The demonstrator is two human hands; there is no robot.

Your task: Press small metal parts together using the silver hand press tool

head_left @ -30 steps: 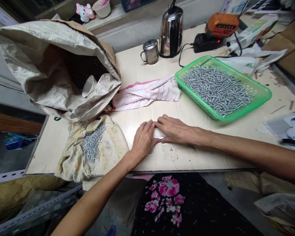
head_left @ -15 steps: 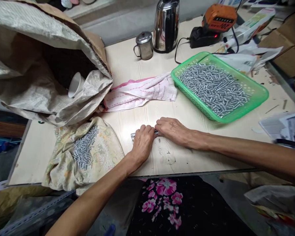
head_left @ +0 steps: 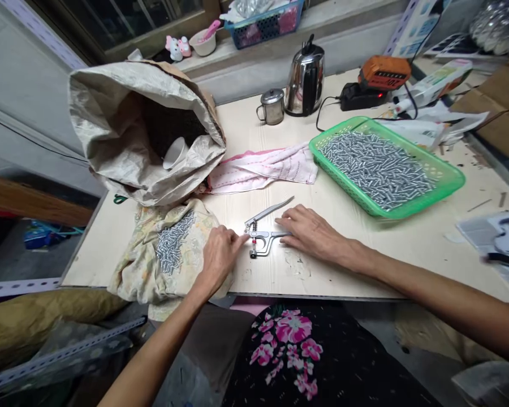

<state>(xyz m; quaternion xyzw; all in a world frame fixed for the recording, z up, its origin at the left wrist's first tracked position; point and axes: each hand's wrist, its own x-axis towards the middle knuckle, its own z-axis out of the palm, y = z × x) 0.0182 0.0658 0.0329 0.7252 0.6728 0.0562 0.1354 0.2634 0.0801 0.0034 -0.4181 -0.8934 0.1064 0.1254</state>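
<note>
Snap-fastener pliers (head_left: 268, 234) lie on the table between my hands, their two handles spread wide, with a spring and a red part near the jaw. My left hand (head_left: 220, 251) is at the jaw end, fingers curled and thumb tip against or just beside the tool; whatever the fingers hold is hidden. My right hand (head_left: 309, 229) is at the handle end, fingers apart and loosely bent, by the tip of the lower handle. Small metal pins (head_left: 173, 243) are heaped on a patterned cloth (head_left: 139, 265) left of my left hand.
A green basket (head_left: 428, 203) full of metal pins stands at the right. Behind lie a pink-white towel (head_left: 267, 169), a metal mug (head_left: 272, 107), a kettle (head_left: 305, 79) and a battery on a charger (head_left: 362, 97). A large open sack (head_left: 148, 175) with a white cup (head_left: 176, 152) stands back left.
My hands have moved apart, left hand to the left, right hand off the closed tool. The pliers' handles have spread open. The view has shifted, showing more of the window ledge.
</note>
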